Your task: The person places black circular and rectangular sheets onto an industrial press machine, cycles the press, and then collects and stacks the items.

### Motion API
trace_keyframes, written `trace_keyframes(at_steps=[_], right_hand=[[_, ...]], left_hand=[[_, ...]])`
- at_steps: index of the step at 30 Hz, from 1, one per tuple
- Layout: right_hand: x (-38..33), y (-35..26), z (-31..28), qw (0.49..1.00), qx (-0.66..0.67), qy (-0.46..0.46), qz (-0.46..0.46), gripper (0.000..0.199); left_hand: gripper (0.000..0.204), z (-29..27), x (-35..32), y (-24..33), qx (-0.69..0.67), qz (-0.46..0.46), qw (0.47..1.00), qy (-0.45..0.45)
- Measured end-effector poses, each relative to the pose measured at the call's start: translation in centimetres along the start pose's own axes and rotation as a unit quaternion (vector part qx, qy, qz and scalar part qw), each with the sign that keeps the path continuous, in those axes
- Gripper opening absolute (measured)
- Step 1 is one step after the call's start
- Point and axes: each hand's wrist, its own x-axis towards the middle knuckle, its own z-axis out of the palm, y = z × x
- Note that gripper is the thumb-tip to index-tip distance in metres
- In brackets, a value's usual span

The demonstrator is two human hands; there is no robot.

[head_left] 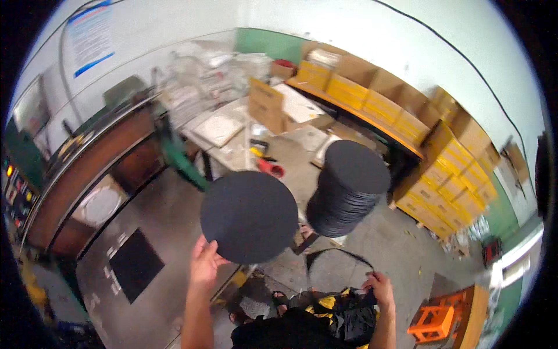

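Observation:
My left hand [208, 259] grips the lower left edge of a flat black round disc [250, 216], thumb on its upper face. The disc is held up over the edge of the metal worktable [174, 232]. Lower right, my right hand [379, 288] is closed on a thin, curved black strip [340, 251] that arcs out to the left. Beyond my hands, to the right of the held disc, stands a tall stack of similar black discs [356, 168], slightly uneven at its sides. A black square sheet [137, 265] lies on the metal surface at left.
Behind the disc, a cluttered table carries a cardboard box [265, 106] and a red roll-shaped item [271, 168]. A machine frame [99, 168] fills the left. Yellow-banded cartons [447, 180] line the right wall. An orange stool [431, 323] stands lower right.

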Motion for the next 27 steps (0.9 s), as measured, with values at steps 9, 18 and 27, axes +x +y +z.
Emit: trace_keyframes(at_steps=[9, 18, 27], right_hand=[[2.7, 11.2, -15.1, 0.886, -0.347, 0.306, -0.009, 0.023], [2.3, 38.0, -8.2, 0.833, -0.380, 0.137, 0.378, 0.090], [15.6, 49.5, -1.6, 0.913, -0.090, -0.187, 0.350, 0.037]], left_hand=[[0.027, 28.7, 8.7, -2.3, -0.057, -0.002, 0.979, -0.197], [0.033, 36.9, 13.6, -9.5, 0.060, -0.081, 0.980, -0.174], [0.047, 36.5, 12.3, -8.3, 0.008, -0.115, 0.976, -0.186]])
